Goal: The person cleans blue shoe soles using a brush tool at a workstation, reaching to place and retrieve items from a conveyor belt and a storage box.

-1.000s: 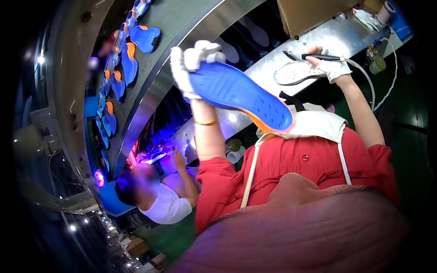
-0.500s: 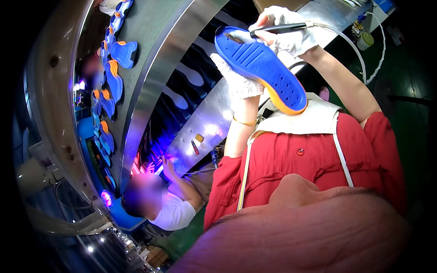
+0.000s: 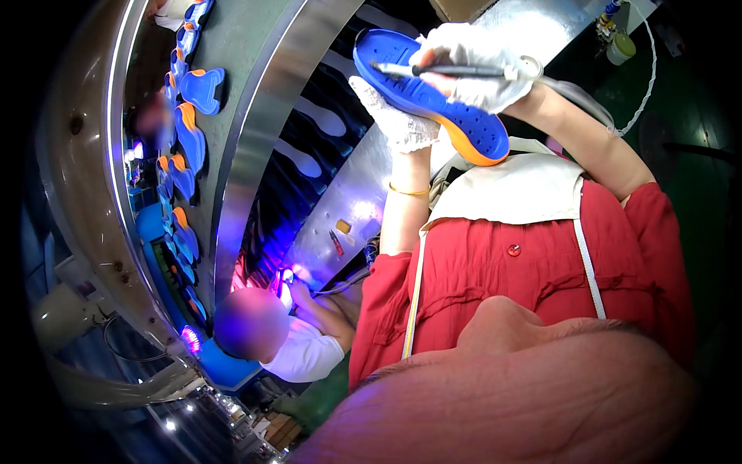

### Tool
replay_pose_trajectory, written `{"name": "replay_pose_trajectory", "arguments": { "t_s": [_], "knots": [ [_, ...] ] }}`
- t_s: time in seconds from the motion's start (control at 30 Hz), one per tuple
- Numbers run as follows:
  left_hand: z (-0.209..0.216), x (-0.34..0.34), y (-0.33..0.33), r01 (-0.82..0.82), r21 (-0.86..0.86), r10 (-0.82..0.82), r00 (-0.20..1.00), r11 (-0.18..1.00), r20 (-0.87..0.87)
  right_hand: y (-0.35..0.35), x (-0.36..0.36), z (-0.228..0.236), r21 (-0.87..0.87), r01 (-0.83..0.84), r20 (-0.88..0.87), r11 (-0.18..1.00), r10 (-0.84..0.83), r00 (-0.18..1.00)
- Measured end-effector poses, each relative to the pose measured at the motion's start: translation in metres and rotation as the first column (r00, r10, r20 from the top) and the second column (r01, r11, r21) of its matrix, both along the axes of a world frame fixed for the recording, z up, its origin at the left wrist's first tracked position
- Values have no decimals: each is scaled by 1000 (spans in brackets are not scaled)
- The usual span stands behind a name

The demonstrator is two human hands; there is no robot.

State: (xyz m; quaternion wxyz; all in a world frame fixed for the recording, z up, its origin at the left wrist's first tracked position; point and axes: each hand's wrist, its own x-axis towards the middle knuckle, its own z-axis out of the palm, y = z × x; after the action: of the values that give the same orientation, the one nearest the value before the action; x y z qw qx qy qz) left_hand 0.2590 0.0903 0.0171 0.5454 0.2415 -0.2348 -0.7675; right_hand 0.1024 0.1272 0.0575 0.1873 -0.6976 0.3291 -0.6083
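Note:
A blue shoe sole (image 3: pixel 474 127) with an orange heel edge, grooves and small holes in its face is held up at a tilt in front of my chest. My left hand (image 3: pixel 394 120), in a white glove, supports its left side, partly beneath it. Across the sole's face my white-gloved right hand (image 3: pixel 483 69) closes round a slim brush (image 3: pixel 456 70) with a dark handle. The brush tip lies at the sole's upper left part. A pale tube (image 3: pixel 576 97) runs back from the brush past my right forearm.
Blue and orange soles (image 3: pixel 191 139) lie along a green conveyor belt (image 3: pixel 246 73) at left, bordered by a metal rail (image 3: pixel 267 100). Pale sole shapes (image 3: pixel 297 158) sit on a dark rack. A metal bench (image 3: pixel 321 224) holds small tools. A co-worker (image 3: pixel 305 348) sits at lower left.
The sole has shifted slightly up and left with my left hand. My right hand has moved down and left over it, bringing the brush lower across the sole's face.

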Motion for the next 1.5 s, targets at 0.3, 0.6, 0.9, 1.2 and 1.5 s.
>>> {"name": "replay_pose_trajectory", "arguments": {
  "t_s": [0.3, 0.6, 0.9, 1.2, 1.5],
  "knots": [
    [20, -4, 2, 143, -65, -139, 988, 988, 64, 32, -15, -17, 152, -88, 5, 985, 88, 996],
    [-13, 3, 38, 228, 264, -269, 954, 937, 133, 38, -38, -47, 473, -326, 340, 819, 171, 925],
    [-18, 5, 31, 92, -36, -92, 996, 995, 21, 52, 0, -36, 447, -235, 275, 863, 118, 954],
    [-16, 11, -27, 140, -414, -343, 814, 900, -470, 45, 17, -16, 389, -253, 321, 886, 127, 939],
    [-8, 19, -50, 163, -530, -434, 786, 833, -441, 36, -3, -27, 554, -394, 470, 733, 115, 875]
  ]
}}
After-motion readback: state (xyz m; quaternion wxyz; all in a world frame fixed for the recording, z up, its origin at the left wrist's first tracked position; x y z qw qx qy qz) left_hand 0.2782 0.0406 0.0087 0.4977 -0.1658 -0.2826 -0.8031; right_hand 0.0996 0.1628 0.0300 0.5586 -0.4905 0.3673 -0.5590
